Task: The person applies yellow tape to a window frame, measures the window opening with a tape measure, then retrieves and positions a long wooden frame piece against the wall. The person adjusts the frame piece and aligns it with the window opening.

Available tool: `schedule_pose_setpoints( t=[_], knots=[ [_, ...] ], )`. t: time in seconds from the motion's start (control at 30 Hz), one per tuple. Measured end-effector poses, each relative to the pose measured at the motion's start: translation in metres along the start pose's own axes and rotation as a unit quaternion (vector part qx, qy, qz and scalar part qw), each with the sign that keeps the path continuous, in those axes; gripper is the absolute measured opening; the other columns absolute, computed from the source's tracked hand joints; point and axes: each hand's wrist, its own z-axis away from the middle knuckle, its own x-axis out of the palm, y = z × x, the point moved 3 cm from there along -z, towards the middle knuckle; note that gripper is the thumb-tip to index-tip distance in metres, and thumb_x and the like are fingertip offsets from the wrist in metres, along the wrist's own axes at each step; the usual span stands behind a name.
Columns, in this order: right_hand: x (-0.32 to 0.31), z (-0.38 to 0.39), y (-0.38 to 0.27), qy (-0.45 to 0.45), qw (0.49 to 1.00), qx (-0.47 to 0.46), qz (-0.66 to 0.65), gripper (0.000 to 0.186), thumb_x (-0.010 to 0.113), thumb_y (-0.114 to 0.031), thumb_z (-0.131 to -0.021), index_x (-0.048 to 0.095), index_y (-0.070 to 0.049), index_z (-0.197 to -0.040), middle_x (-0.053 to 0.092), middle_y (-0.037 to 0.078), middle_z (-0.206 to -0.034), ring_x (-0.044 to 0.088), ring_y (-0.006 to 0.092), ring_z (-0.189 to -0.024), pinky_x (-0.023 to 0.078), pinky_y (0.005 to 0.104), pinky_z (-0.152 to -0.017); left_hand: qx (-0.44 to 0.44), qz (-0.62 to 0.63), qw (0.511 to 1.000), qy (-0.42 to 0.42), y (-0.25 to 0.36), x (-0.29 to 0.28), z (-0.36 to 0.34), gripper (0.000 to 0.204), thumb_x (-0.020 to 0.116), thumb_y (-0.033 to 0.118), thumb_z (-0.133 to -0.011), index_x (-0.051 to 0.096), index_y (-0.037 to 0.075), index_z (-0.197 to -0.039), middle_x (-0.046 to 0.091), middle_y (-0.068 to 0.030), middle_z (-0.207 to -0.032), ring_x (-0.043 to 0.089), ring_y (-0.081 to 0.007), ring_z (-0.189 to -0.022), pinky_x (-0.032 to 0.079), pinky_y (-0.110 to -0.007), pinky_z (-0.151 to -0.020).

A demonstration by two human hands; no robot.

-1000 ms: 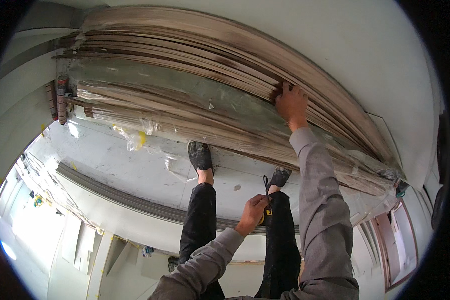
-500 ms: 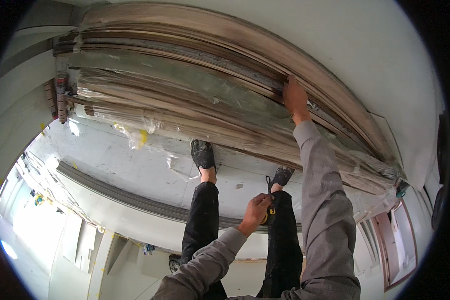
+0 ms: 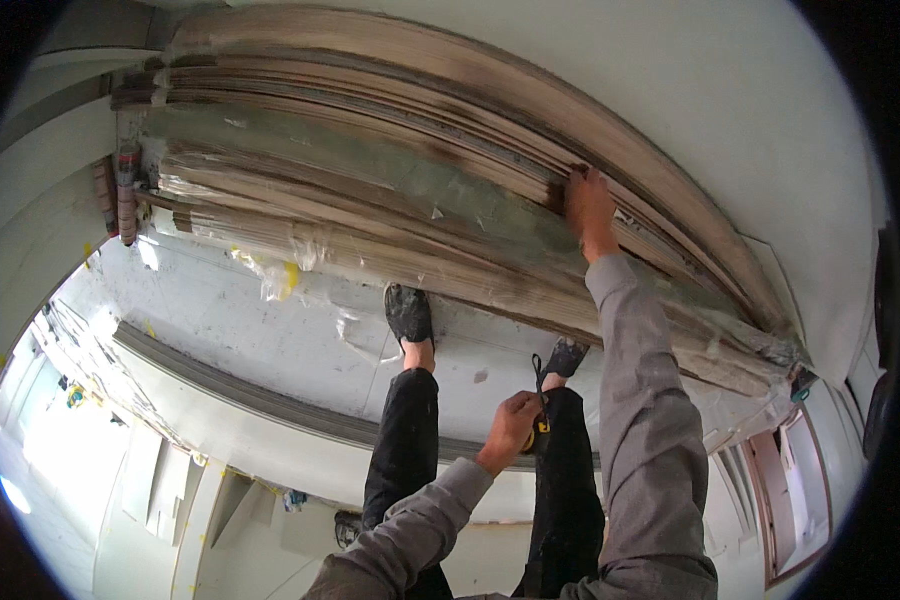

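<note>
My right hand (image 3: 592,212) reaches into a stack of long wood-toned trim strips (image 3: 370,92) leaning along the white wall. Its fingers are curled over the edge of one strip; the fingertips are partly hidden. Low in front of my right knee, my left hand (image 3: 510,430) is closed around a small black and yellow tape measure (image 3: 542,428), mostly covered by the fingers. A black cord loop (image 3: 538,372) sticks up from it. Nearer my feet, more strips (image 3: 390,255) lie bundled in clear plastic, beside a greenish film-covered strip (image 3: 320,145).
My shoes (image 3: 408,312) stand on the grey floor (image 3: 270,330), close to the bundle. Torn plastic with yellow tape (image 3: 275,275) lies there. Grey channelled strips (image 3: 240,385) run behind my feet. Reddish tubes (image 3: 127,195) stand at the far left, near the stack's end.
My right hand has moved slightly down. The strips at its fingers have shifted, and the broad grey face among them now shows narrower. My left hand stays nearly in place.
</note>
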Motion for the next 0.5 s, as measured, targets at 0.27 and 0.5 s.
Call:
schedule_pose_setpoints(
  t=[0.27,0.5],
  knots=[
    [-0.086,-0.068,-0.019,0.101,0.992,-0.03,-0.065,0.054,0.065,-0.036,-0.108,0.055,-0.003,-0.149,0.061,0.024,-0.147,0.058,0.0412,-0.135,0.049,0.0534,-0.113,0.126,-0.13,0.983,-0.027,-0.011,-0.012,-0.023,0.029,0.056,0.021,-0.113,0.069,-0.003,-0.122,0.069,-0.0066,-0.101,0.064,-0.0156,-0.091,0.054,-0.032,-0.082],
    [-0.076,-0.096,-0.003,0.023,0.996,-0.026,-0.086,0.068,0.073,-0.036,-0.102,0.05,-0.001,-0.155,0.058,0.027,-0.15,0.057,0.0415,-0.137,0.047,0.0529,-0.113,0.05,-0.068,0.996,-0.011,0.019,-0.012,-0.006,0.033,0.057,0.029,-0.112,0.067,-0.002,-0.117,0.068,-0.008,-0.101,0.062,-0.015,-0.093,0.052,-0.033,-0.084]
  ],
)
